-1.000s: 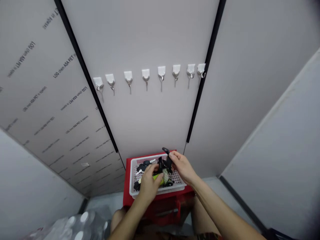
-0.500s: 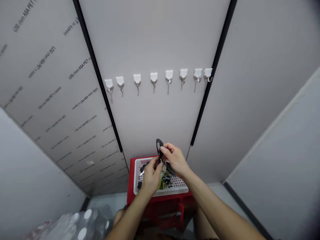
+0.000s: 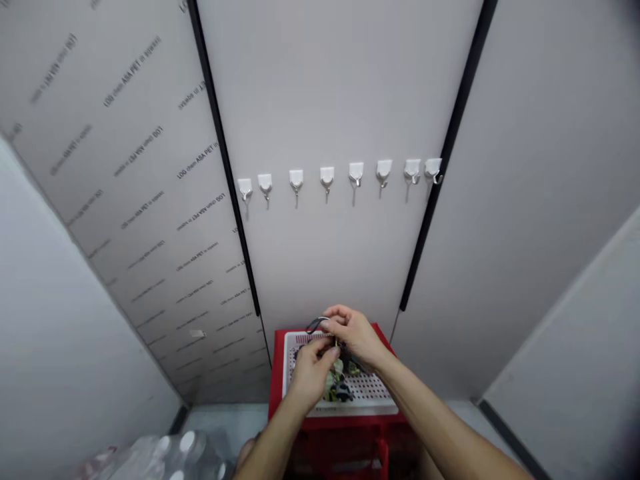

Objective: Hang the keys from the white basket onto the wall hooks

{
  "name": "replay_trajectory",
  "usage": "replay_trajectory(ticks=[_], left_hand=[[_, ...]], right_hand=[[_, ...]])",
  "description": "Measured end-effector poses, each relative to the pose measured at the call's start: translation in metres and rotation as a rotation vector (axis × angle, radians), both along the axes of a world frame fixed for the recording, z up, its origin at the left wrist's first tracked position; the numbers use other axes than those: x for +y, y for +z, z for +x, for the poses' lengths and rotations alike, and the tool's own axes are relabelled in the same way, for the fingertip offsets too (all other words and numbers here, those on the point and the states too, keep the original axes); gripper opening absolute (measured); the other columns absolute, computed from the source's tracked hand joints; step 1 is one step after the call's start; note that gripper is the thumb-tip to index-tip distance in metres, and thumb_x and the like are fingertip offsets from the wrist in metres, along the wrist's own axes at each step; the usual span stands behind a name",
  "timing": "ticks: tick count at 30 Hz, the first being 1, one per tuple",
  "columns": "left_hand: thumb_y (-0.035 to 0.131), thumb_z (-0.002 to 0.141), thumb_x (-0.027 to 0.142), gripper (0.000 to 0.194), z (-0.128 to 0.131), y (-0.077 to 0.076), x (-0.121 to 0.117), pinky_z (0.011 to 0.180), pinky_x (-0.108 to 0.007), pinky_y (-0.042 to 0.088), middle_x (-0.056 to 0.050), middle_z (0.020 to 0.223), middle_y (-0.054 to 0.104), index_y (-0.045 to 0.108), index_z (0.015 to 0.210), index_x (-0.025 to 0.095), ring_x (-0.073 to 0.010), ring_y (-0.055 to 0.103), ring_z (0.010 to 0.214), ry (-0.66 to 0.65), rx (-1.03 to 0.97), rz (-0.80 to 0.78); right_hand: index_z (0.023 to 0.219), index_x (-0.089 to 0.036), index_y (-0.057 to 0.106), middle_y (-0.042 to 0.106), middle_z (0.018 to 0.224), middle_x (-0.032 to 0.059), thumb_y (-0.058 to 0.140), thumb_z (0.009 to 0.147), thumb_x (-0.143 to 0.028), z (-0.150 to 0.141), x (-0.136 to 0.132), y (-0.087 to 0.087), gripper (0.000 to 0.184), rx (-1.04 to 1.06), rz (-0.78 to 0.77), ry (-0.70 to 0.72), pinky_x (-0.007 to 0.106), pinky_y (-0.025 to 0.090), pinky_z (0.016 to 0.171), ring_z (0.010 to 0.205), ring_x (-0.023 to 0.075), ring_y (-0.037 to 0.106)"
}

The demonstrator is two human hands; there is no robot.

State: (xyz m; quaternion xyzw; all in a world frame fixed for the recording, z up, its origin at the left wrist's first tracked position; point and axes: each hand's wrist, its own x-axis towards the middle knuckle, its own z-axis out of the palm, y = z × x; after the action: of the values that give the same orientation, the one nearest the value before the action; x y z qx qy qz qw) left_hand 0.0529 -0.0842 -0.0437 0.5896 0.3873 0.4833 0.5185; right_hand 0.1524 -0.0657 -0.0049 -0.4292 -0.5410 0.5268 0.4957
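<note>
Above a white perforated basket (image 3: 356, 411), my right hand (image 3: 357, 337) is closed in a pinch on the dark strap loop (image 3: 314, 326) of a keychain. The loop sticks out to the left of the fingertips. My left hand (image 3: 311, 373) is closed on the lower part of the same keychain, thumb and fingers together just below the right hand. Small charms (image 3: 342, 391), pale green and dark, show beneath the hands at the basket. My fingers hide much of what they hold, and of the basket's contents.
The basket stands on a red stool-like stand (image 3: 278, 363) against the wall. Several white adhesive hooks (image 3: 327, 176) run in a row across the wall panel (image 3: 320, 260), between black strips (image 3: 453, 143). Bottles with white caps (image 3: 187, 441) stand on the floor at lower left.
The view has shifted, so hooks and basket sit lower and further right. The dark strap, upright before, now lies sideways as an open loop. Both hands still hold the keychain.
</note>
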Motion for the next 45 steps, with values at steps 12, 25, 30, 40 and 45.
replay_trajectory(ticks=[12,25,30,40,45], left_hand=[[0.053,0.055,0.036,0.031,-0.045,0.092,0.027,0.041,-0.017,0.033,0.001,0.059,0.052,0.051,0.076,0.013,-0.0038,0.041,0.039,0.237,-0.341,-0.014],[0.052,0.053,0.038,0.031,-0.095,0.141,0.084,0.039,-0.016,0.032,0.003,0.054,0.049,0.051,0.07,0.011,-0.0033,0.041,0.04,0.478,-0.366,0.197],[0.051,0.055,0.036,0.027,-0.098,0.135,0.09,0.038,-0.015,0.029,0.003,0.051,0.047,0.051,0.064,0.011,-0.0032,0.039,0.04,0.496,-0.315,0.176],[0.045,0.06,0.025,0.02,-0.1,0.118,0.107,0.053,-0.021,0.037,-0.001,0.06,0.053,0.054,0.072,0.012,-0.0088,0.047,0.052,0.581,-0.064,0.224],[0.048,0.059,0.022,0.028,-0.095,0.098,0.091,0.074,-0.027,0.034,-0.005,0.087,0.052,0.05,0.087,0.015,-0.0135,0.046,0.082,0.853,0.171,0.439]], right_hand=[[0.059,-0.017,0.038,0.054,0.053,-0.0035,0.053,0.054,-0.025,-0.076,0.036,0.114,0.018,0.243,0.347,-0.068,0.019,0.033,0.047,0.048,0.0062,0.045],[0.055,-0.017,0.041,0.049,0.051,-0.0048,0.049,0.054,-0.037,-0.146,0.115,0.157,0.021,0.018,0.555,-0.352,0.019,0.033,0.048,0.045,0.0061,0.04],[0.053,-0.017,0.043,0.048,0.048,-0.0048,0.048,0.054,-0.035,-0.15,0.123,0.151,0.02,-0.122,0.536,-0.412,0.021,0.033,0.051,0.046,0.0074,0.041],[0.058,-0.015,0.048,0.049,0.055,-0.0032,0.047,0.057,-0.034,-0.134,0.109,0.135,0.019,-0.362,0.565,-0.41,0.02,0.033,0.052,0.051,0.0067,0.042],[0.065,-0.014,0.05,0.051,0.059,-0.0024,0.043,0.062,-0.03,-0.078,0.082,0.092,0.018,-0.476,0.6,-0.222,0.018,0.033,0.052,0.052,0.0055,0.042]])
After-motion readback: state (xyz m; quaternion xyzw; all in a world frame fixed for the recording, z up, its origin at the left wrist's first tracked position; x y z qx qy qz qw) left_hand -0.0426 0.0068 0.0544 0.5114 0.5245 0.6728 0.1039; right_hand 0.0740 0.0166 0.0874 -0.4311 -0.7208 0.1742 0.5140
